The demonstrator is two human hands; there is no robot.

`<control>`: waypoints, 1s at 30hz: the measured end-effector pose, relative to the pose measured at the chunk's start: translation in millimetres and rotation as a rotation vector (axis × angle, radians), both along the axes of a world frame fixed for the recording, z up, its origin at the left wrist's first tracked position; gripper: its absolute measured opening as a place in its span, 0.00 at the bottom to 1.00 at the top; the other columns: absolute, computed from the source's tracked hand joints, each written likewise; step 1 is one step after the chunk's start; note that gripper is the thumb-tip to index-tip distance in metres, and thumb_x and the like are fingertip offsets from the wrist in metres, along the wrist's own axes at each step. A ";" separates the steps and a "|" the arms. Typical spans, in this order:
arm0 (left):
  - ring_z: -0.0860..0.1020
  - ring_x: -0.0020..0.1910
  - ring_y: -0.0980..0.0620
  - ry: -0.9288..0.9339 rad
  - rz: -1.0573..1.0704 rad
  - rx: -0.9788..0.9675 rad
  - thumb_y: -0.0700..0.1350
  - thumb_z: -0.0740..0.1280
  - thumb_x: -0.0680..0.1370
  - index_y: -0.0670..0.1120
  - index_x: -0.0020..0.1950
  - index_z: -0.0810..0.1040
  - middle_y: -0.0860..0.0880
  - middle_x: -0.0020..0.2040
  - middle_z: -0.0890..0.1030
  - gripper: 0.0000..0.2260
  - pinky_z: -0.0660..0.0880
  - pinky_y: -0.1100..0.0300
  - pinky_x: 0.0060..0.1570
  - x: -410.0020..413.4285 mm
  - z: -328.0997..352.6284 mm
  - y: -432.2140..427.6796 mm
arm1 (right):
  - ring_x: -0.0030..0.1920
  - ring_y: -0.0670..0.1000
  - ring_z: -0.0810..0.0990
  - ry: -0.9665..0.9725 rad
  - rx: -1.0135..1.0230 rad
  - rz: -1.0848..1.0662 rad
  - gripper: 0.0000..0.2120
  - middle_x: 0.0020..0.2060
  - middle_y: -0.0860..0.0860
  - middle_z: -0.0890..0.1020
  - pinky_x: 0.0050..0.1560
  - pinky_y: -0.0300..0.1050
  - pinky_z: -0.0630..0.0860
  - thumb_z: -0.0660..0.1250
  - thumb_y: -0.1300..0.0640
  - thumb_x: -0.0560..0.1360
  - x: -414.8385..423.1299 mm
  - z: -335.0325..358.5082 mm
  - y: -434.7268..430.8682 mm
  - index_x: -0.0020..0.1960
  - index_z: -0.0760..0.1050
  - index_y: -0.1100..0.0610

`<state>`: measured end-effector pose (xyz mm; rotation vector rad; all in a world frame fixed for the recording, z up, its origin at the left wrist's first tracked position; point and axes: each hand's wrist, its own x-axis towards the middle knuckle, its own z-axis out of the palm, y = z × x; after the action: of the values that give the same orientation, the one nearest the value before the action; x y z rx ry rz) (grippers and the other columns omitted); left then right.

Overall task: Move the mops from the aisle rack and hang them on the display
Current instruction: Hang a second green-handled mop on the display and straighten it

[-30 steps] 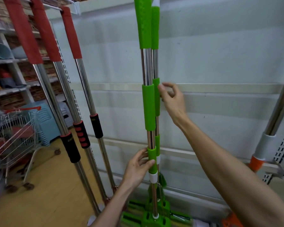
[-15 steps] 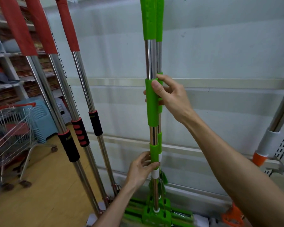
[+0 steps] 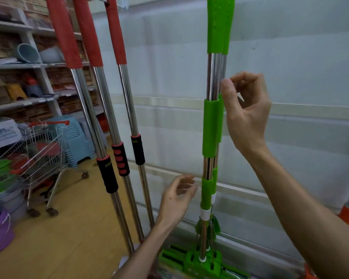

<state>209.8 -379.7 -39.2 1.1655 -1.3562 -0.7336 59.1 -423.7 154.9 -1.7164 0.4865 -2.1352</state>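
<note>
While the green mops [image 3: 212, 125] are standing upright, long axes vertical, just left of the right hand's [image 3: 248, 113] loosely curled, empty fingers, the left hand [image 3: 176, 198] is hovering lower, its relaxed, spread fingers lying slightly farther from the poles, on their other side.

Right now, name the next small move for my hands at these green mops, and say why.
Probably withdraw both hands and fetch another mop. The two green mops stand upright by the white panel; the left hand is open beside the lower collar, gripping nothing, and the right hand hangs loosely curled by the steel poles. Their tops are out of view.
</note>
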 end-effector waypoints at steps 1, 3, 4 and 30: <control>0.82 0.54 0.58 0.017 0.036 -0.025 0.43 0.71 0.80 0.53 0.58 0.81 0.55 0.52 0.84 0.08 0.77 0.62 0.58 7.8 7.0 5.7 | 0.40 0.56 0.76 0.017 -0.030 0.031 0.06 0.40 0.51 0.75 0.40 0.53 0.75 0.69 0.58 0.80 9.1 2.6 4.4 0.48 0.72 0.51; 0.83 0.53 0.54 0.076 0.079 -0.054 0.43 0.70 0.80 0.50 0.56 0.82 0.53 0.49 0.85 0.06 0.78 0.60 0.56 24.5 19.3 17.2 | 0.36 0.62 0.75 0.058 -0.056 0.098 0.07 0.39 0.55 0.76 0.37 0.56 0.73 0.68 0.59 0.81 28.9 4.4 9.0 0.46 0.73 0.51; 0.83 0.52 0.51 0.097 0.102 -0.081 0.42 0.69 0.81 0.48 0.56 0.82 0.51 0.49 0.85 0.05 0.79 0.58 0.55 34.7 23.7 23.1 | 0.35 0.62 0.74 0.075 -0.050 0.135 0.06 0.38 0.56 0.76 0.35 0.58 0.73 0.68 0.59 0.81 40.3 3.8 9.9 0.46 0.74 0.52; 0.48 0.82 0.50 0.019 0.311 0.392 0.48 0.60 0.85 0.52 0.83 0.41 0.53 0.83 0.46 0.33 0.49 0.53 0.79 122.5 -29.5 6.9 | 0.67 0.53 0.79 0.535 0.469 0.444 0.22 0.68 0.54 0.79 0.64 0.58 0.80 0.65 0.47 0.83 221.5 -25.0 -46.5 0.76 0.69 0.49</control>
<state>332.3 -372.8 -68.7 1.6310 -1.0054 -0.7997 280.6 -470.3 129.9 -1.8722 0.6131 -1.1391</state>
